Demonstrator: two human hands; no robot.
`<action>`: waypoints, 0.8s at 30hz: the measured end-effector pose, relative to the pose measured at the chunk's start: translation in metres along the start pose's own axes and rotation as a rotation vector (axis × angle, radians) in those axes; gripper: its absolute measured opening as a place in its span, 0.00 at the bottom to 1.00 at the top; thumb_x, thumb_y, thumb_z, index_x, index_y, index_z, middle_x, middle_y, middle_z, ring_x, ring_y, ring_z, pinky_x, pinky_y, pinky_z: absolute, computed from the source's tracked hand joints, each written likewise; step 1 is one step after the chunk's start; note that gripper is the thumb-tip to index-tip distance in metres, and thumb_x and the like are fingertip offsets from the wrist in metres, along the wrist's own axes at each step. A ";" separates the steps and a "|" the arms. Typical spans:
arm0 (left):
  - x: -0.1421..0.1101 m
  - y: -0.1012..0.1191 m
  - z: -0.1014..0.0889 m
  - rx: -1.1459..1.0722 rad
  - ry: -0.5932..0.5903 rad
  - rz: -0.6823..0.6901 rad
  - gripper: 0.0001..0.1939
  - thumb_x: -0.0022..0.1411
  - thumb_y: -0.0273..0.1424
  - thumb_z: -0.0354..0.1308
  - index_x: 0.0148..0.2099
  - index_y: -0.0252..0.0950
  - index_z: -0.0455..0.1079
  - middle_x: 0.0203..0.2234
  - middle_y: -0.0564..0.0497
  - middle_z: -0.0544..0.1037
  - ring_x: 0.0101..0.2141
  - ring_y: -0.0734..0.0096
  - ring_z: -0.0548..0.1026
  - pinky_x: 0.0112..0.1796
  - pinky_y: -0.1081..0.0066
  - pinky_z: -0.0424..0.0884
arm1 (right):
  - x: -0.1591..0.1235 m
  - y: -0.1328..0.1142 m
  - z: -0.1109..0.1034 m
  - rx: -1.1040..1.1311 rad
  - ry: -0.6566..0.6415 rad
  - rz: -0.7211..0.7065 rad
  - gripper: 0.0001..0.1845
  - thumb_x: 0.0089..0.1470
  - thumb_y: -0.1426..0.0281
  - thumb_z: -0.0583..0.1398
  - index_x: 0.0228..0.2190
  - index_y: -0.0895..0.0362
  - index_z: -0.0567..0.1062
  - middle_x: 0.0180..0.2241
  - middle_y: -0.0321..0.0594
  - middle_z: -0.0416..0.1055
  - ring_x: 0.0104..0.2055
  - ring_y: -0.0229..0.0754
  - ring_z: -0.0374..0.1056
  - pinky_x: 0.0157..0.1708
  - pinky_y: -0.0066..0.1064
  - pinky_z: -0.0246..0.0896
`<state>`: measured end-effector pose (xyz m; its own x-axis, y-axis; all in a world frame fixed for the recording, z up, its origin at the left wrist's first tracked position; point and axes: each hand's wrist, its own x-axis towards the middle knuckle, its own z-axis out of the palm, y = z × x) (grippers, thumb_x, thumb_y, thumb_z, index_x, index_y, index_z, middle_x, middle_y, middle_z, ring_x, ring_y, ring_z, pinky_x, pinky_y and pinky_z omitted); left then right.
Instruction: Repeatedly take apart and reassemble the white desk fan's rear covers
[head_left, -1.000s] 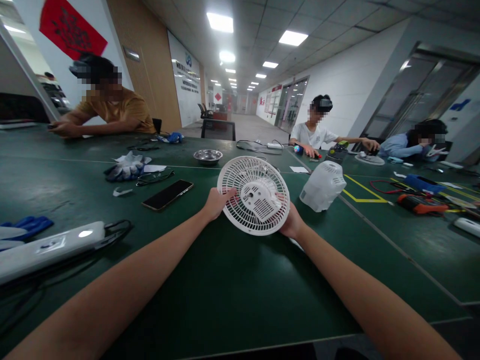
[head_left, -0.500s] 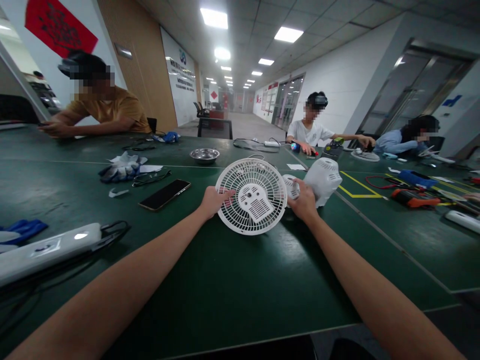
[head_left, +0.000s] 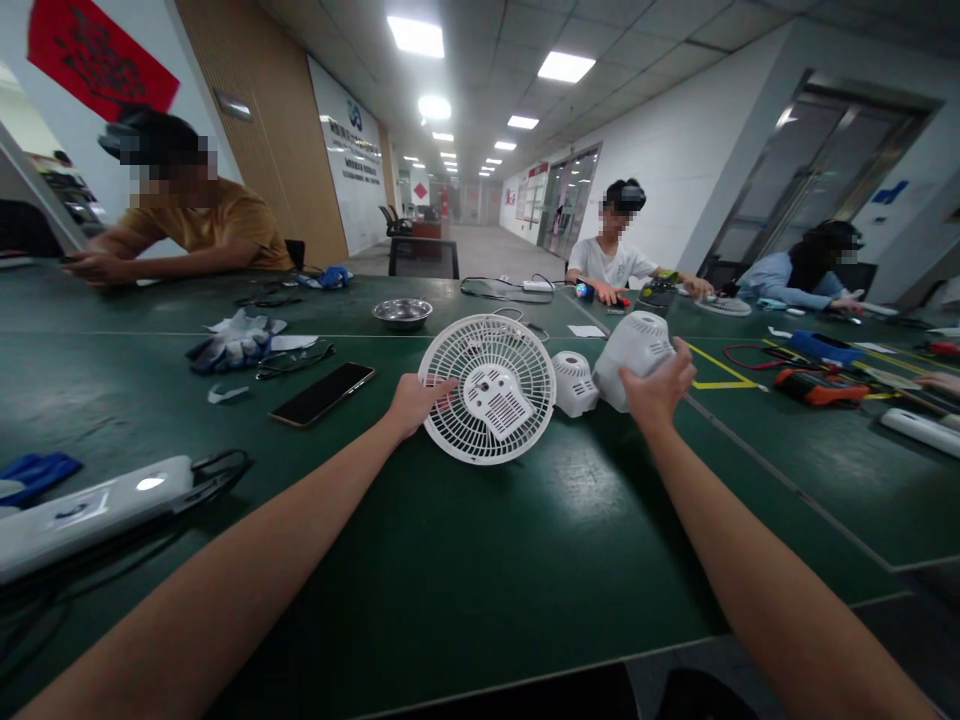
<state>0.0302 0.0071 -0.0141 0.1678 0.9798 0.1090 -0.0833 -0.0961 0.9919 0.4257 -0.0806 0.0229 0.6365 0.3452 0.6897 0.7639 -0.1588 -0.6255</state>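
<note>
My left hand grips the left rim of a round white fan grille, thumb over the bars. The grille is tilted up facing me, with a slotted plate at its centre. My right hand is wrapped round a large white plastic housing, thumb on the near side and fingers on the far right side. Between grille and housing, a smaller white vented cover stands on the green table, with no hand on it.
A metal bowl sits behind the grille. To the left lie a phone, gloves and a white power strip. An orange meter is at right. Co-workers sit across the table, one in white.
My right hand has let go of the smaller vented cover and moved right to take hold of the large housing. My left hand still holds the grille. The view has turned slightly.
</note>
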 end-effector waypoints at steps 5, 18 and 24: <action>-0.004 0.006 0.002 0.008 0.015 -0.021 0.10 0.56 0.28 0.72 0.39 0.30 0.79 0.31 0.43 0.84 0.30 0.61 0.83 0.36 0.59 0.82 | 0.003 0.036 0.021 0.102 -0.248 0.294 0.52 0.30 0.58 0.74 0.57 0.52 0.62 0.55 0.52 0.71 0.57 0.62 0.69 0.58 0.52 0.62; 0.004 -0.003 -0.002 0.020 -0.028 -0.002 0.13 0.56 0.31 0.72 0.41 0.29 0.79 0.34 0.42 0.85 0.32 0.61 0.83 0.37 0.60 0.82 | -0.005 -0.027 0.009 0.255 -0.024 0.023 0.42 0.42 0.52 0.70 0.53 0.57 0.64 0.45 0.52 0.77 0.45 0.56 0.75 0.48 0.47 0.67; 0.001 -0.003 0.000 -0.010 -0.030 0.019 0.13 0.55 0.30 0.72 0.41 0.29 0.79 0.33 0.43 0.84 0.30 0.62 0.83 0.37 0.60 0.82 | -0.034 -0.045 0.019 0.165 -0.303 0.034 0.42 0.39 0.49 0.70 0.51 0.55 0.67 0.45 0.53 0.78 0.44 0.59 0.74 0.47 0.49 0.68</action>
<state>0.0303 0.0087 -0.0166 0.1950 0.9721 0.1301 -0.0965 -0.1130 0.9889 0.3675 -0.0678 0.0207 0.5817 0.6053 0.5434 0.6996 -0.0315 -0.7138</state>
